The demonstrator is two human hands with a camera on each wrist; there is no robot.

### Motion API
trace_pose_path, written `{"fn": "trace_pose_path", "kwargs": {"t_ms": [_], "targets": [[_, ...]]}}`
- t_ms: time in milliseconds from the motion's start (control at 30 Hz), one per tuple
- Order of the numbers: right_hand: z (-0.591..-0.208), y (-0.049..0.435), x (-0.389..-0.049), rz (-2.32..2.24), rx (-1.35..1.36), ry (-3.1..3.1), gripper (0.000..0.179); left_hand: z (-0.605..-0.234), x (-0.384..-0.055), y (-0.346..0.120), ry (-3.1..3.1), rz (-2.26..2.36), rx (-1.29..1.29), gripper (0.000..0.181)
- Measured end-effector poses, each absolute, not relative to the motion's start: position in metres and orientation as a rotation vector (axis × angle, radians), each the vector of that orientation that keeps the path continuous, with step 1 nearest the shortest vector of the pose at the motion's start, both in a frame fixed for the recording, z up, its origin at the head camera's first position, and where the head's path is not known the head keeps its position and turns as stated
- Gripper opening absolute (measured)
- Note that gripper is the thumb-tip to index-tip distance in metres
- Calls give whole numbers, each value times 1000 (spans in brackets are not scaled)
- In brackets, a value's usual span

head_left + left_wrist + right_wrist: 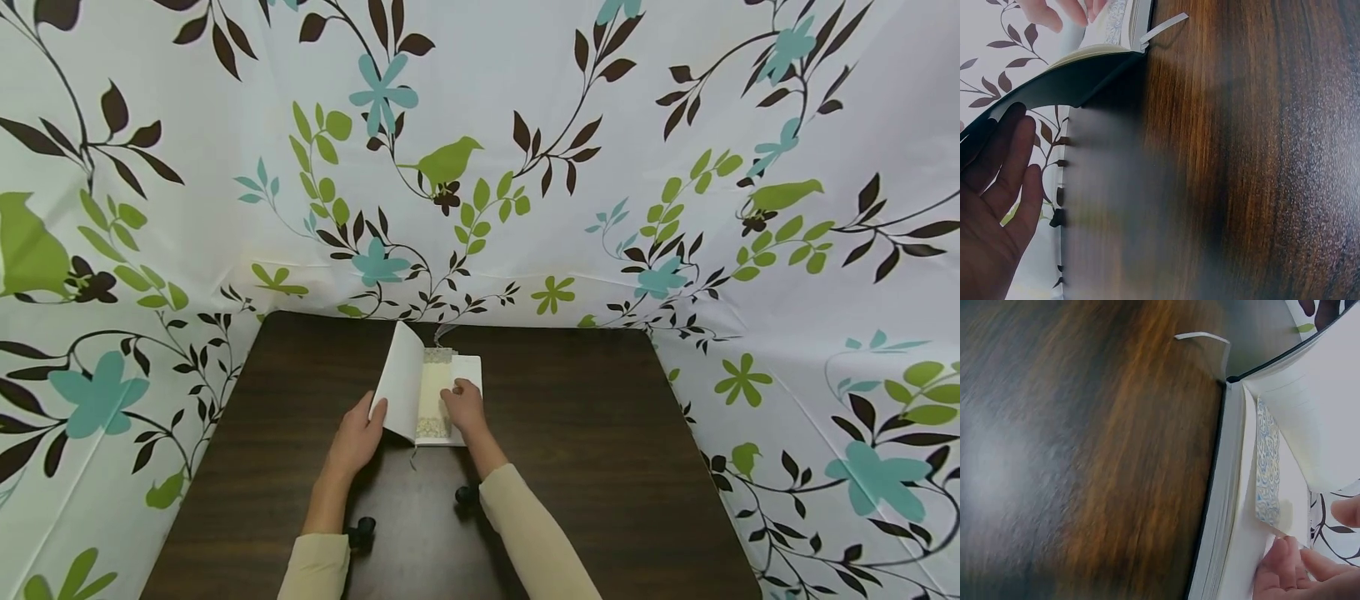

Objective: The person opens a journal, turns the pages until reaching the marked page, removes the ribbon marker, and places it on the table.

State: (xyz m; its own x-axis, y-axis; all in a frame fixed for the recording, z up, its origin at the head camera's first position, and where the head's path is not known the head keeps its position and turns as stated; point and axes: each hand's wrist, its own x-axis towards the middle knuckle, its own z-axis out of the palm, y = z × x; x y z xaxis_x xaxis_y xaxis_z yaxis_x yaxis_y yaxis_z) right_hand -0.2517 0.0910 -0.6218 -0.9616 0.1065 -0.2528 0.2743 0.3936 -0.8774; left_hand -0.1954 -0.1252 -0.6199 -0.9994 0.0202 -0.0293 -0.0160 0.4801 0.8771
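An open notebook with a dark cover and white pages lies on the table, its left side lifted. My left hand holds that raised side, thumb on the page; in the left wrist view its fingers lie behind the dark cover. On the right-hand page lies a cream bookmark with patterned bands at both ends. My right hand pinches the bookmark's right edge; in the right wrist view the fingertips meet beside its blue-and-gold pattern.
A thin ribbon marker sticks out of the notebook's spine onto the dark wooden table. A sheer strip shows above the bookmark. Behind the table hangs a white curtain with leaves, flowers and birds.
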Motion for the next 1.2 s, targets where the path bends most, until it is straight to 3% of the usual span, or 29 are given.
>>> {"fn": "trace_pose_path", "kwargs": {"t_ms": [300,700,1200], "targets": [[-627,84,-256,-1714,418,2455,40,-621,-196,-128,2660,1579,2,50],[-628,91,-259,-1835,412,2446,31,-620,-195,-128,2682,1600,-5,47],[-606,173,-272,-1914,499,2437,33,-620,-197,-127,2668,1609,9,44]]}}
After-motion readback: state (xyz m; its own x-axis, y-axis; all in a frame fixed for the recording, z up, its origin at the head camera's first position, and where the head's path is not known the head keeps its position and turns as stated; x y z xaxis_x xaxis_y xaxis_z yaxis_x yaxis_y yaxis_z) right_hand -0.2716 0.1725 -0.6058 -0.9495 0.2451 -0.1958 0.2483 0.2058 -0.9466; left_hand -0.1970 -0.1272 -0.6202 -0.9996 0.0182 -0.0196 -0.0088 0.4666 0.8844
